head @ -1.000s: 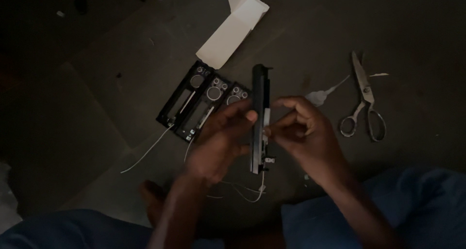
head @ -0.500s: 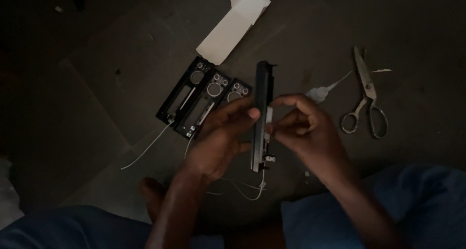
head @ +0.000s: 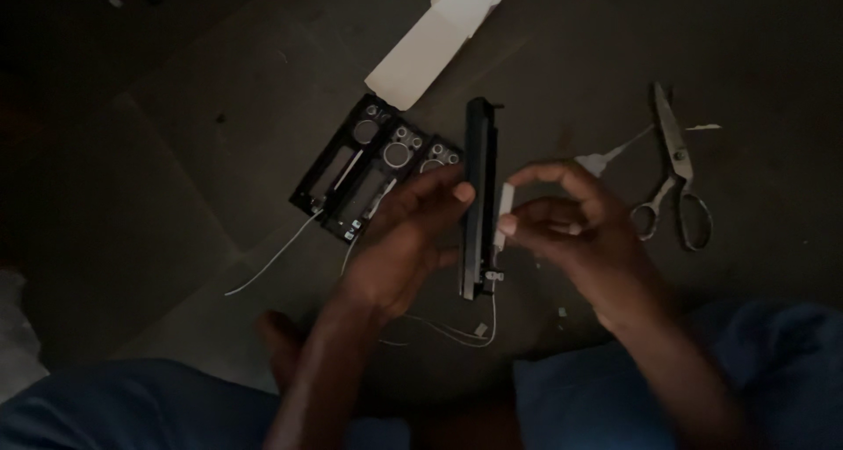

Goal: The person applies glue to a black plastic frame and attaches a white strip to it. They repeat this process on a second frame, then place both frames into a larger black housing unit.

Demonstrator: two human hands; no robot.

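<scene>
Both forearms are bare from the wrist up, with no sleeve, watch or band in view; the left hand [head: 399, 248] and the right hand [head: 575, 230] wear no gloves and no rings that can be made out in the dim light; the fingernails are short and pale; blue cloth, likely trousers, covers both legs along the bottom edge; one bare foot [head: 281, 345] shows between them.

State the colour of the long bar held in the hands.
Black bar, seen in the head view.

Right hand [head: 584, 230] slightly off black frame [head: 479, 195]
</scene>
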